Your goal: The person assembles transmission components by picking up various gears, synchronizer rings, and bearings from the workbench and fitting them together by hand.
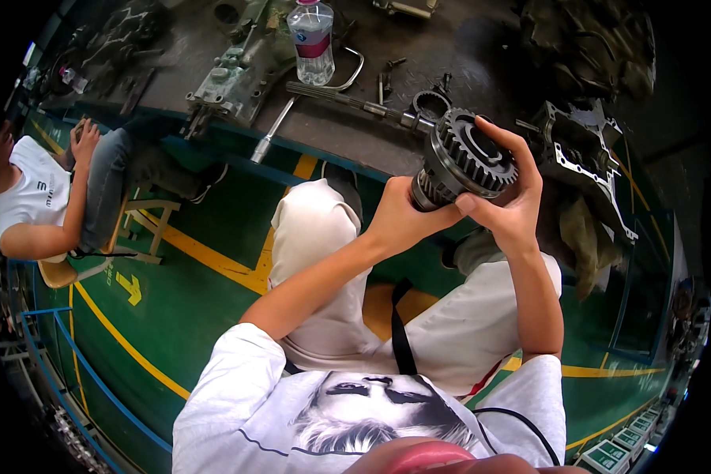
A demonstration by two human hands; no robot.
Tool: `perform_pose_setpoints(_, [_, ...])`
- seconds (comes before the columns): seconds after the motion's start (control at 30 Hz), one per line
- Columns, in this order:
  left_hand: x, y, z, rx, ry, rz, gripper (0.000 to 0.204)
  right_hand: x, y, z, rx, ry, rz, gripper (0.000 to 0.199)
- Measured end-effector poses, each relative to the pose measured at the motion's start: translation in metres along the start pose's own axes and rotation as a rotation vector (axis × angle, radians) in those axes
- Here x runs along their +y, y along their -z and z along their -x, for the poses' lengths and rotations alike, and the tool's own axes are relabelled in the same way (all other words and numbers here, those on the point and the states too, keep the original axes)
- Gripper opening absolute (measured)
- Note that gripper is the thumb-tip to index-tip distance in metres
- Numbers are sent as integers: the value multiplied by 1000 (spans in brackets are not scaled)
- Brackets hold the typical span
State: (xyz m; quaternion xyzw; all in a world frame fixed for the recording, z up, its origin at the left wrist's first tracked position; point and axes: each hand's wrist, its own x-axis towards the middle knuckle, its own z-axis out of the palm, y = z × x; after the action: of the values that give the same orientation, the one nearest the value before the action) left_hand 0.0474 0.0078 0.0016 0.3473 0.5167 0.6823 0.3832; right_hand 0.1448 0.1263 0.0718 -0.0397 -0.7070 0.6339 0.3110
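Note:
A dark metal gear assembly (475, 154), with a large toothed wheel above a narrower toothed collar, is held over the front edge of the bench. My left hand (407, 213) grips its lower left side. My right hand (513, 189) is curled round the right side, thumb near the lower rim and fingers on the upper edge. A long splined shaft (355, 103) runs along the bench behind the gear; I cannot tell whether it joins it. Close behind the gear lies a toothed ring (432, 103).
On the bench (189, 47) are a water bottle (312, 47), a socket wrench (274, 130), a grey metal casting (227, 83) and several bolts (384, 83). An open housing (581, 150) sits at the right edge, a cloth (581, 237) below it. Another person (43, 197) sits at left.

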Motion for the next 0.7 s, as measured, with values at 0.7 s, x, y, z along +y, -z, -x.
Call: perform_pose_setpoints(0.7, [10,9,2,11,-56,77,24,8,-5,0,55,-33,26,81])
